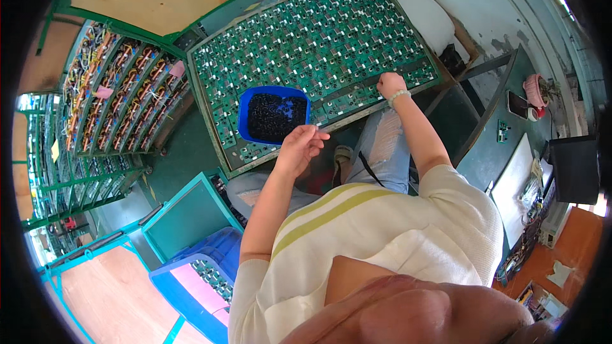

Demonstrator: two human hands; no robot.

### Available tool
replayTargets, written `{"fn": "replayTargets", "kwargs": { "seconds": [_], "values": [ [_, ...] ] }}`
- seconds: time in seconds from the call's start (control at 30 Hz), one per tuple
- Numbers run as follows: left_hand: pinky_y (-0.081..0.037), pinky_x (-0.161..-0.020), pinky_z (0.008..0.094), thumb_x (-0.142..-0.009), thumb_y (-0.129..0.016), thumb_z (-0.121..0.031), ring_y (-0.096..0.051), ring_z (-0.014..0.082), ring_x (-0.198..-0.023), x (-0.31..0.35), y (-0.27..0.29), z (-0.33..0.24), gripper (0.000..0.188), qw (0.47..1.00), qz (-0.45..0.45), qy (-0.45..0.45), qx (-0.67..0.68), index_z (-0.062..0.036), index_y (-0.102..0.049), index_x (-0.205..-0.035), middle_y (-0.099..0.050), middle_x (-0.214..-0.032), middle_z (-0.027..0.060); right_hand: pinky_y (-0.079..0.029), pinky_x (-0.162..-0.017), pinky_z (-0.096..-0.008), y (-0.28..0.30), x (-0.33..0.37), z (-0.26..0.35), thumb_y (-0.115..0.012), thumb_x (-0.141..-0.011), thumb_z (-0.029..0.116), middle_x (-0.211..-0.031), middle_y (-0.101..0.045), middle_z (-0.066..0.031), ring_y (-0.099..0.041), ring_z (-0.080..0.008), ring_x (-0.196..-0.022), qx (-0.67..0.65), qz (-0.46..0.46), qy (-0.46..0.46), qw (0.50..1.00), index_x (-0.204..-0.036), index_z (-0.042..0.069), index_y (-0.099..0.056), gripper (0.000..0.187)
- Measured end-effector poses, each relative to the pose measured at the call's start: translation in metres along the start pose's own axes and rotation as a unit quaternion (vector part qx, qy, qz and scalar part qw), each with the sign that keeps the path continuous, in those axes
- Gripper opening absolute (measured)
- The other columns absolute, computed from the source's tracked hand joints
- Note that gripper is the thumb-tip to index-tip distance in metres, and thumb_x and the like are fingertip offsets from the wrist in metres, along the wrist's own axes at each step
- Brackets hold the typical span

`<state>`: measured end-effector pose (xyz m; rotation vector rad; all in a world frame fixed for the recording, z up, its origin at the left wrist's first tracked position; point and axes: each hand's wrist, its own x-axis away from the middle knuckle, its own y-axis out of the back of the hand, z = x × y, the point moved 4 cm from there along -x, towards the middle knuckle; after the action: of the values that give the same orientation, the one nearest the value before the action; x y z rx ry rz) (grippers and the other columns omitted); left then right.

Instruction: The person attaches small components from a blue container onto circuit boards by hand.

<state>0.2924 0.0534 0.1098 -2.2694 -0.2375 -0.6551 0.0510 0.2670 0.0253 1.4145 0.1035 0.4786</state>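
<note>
A large tray of green circuit boards (299, 44) in close rows lies in front of me. On its near left part stands a blue bin (243, 118), holding many small black parts (266, 118). My left hand (299, 150) is at the bin's near right corner, fingers curled and thumb close to the forefinger; anything pinched there is too small to make out. Over the boards at the near right, my right hand (391, 85) is closed with its fingertips down at the boards. Whatever it grips is hidden. A beaded bracelet (400, 94) circles that wrist.
Racks (115, 95) filled with wired parts stand at the left. A blue crate (185, 296) with more boards sits at my lower left. To the right, a dark bench (475, 159) carries a phone (517, 105) and a small loose board (503, 131). My knees are under the tray's near edge.
</note>
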Motion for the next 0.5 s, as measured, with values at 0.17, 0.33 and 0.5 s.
{"fn": "replayTargets", "kwargs": {
  "seconds": [0.17,0.33,0.5],
  "values": [
    [-0.041,-0.055,0.0196,-0.084,-0.055,-0.015,-0.051,0.0067,-0.066,0.008,0.015,0.019,0.017,1.0,-0.007,-0.007,0.005,-0.0024,-0.055,-0.096,-0.059,-0.083,0.0045,-0.049,-0.071,-0.0395,0.001,-0.003,0.0,-0.062,-0.068,0.018,-0.08,-0.061,-0.0177,-0.06,-0.0319,-0.076,-0.01,0.013,0.014,1.0,-0.073,0.003,-0.063,0.016],
    [-0.042,-0.058,0.0204,-0.081,-0.058,-0.011,-0.05,0.0061,-0.067,0.001,-0.004,0.032,0.018,0.999,-0.022,-0.019,0.013,-0.0026,-0.058,-0.098,-0.057,-0.081,0.001,-0.049,-0.071,-0.0398,-0.013,-0.015,-0.006,-0.063,-0.063,0.015,-0.076,-0.062,-0.0158,-0.06,-0.0306,-0.075,0.03,0.0,0.036,0.999,-0.072,0.006,-0.065,0.013],
    [-0.042,-0.058,0.0208,-0.08,-0.06,-0.012,-0.05,0.0068,-0.066,-0.012,-0.027,0.041,0.016,0.999,-0.03,-0.021,0.006,-0.0038,-0.057,-0.094,-0.057,-0.081,0.0016,-0.05,-0.071,-0.0384,-0.002,-0.012,0.012,-0.049,-0.076,0.006,-0.088,-0.061,-0.0188,-0.061,-0.0313,-0.082,0.095,0.03,0.102,0.99,-0.082,0.003,-0.063,0.016]
  ]
}}
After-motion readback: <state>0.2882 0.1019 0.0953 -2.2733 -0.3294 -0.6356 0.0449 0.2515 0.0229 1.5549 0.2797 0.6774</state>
